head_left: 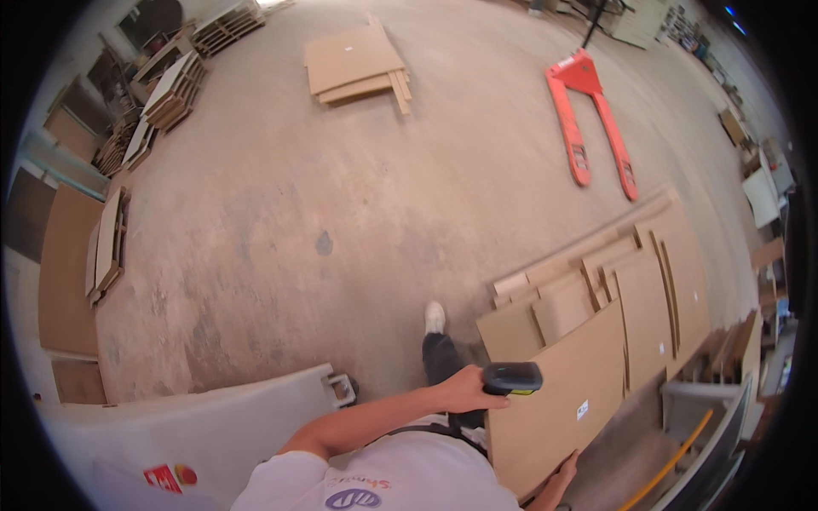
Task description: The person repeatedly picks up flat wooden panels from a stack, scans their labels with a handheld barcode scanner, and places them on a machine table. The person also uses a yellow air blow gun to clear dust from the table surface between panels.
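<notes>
Lower centre: left hand (464,390) clenched around a handheld scanner (512,378), which juts rightward from the fist over the large brown board (579,375). Further right, right hand (564,470) grips that board's lower edge. Red pallet jack (590,126) well beyond.

Matt brown fibreboard panels (588,375), dark plastic handheld scanner (512,377), rough dusty concrete floor (281,213), glossy red-painted metal pallet jack (588,119)

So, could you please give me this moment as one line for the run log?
left hand: holds handheld scanner over brown board | right hand: grips board's lower edge | label: on board | red pallet jack: on floor beyond
</notes>
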### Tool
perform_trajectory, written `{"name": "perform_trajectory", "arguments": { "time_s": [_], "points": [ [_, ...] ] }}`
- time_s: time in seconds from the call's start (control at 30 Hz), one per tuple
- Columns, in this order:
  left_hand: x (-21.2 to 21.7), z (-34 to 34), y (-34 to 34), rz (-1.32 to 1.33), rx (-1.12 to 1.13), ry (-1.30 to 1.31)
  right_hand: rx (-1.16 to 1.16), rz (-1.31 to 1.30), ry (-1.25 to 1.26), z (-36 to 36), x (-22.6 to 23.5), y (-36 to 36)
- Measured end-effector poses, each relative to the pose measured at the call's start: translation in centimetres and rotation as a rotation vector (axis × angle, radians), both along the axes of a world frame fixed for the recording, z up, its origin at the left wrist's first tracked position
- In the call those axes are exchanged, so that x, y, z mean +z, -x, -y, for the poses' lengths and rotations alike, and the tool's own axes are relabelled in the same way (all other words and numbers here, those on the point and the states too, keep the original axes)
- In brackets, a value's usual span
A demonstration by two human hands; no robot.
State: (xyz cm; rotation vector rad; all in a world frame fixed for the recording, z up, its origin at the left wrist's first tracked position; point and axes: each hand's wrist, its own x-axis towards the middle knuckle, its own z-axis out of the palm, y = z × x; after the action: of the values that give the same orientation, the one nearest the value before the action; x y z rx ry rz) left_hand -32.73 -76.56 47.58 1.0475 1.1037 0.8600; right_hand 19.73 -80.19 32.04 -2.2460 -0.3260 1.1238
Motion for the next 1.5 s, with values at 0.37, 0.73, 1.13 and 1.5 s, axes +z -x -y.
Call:
{"name": "perform_trajectory", "arguments": {
  "time_s": [0.37,0.73,1.13,1.5],
  "points": [
    [-4.2,-5.6,34.3,0.285,0.914,0.156,0.231,-0.224,-0.375,-34.9,11.3,45.3],
    [-20.2,-23.2,73.8,0.783,1.450,0.431,0.773,-0.833,-0.403,-57.8,7.0,95.0],
    [-18.2,-32.0,96.2,0.753,1.392,0.551,0.561,-0.764,-0.095,-70.1,-9.1,130.3],
    [-19.3,-37.9,104.7,0.650,1.952,1.051,0.416,-0.963,-0.106,-91.7,-33.5,169.9]
  ]
}}
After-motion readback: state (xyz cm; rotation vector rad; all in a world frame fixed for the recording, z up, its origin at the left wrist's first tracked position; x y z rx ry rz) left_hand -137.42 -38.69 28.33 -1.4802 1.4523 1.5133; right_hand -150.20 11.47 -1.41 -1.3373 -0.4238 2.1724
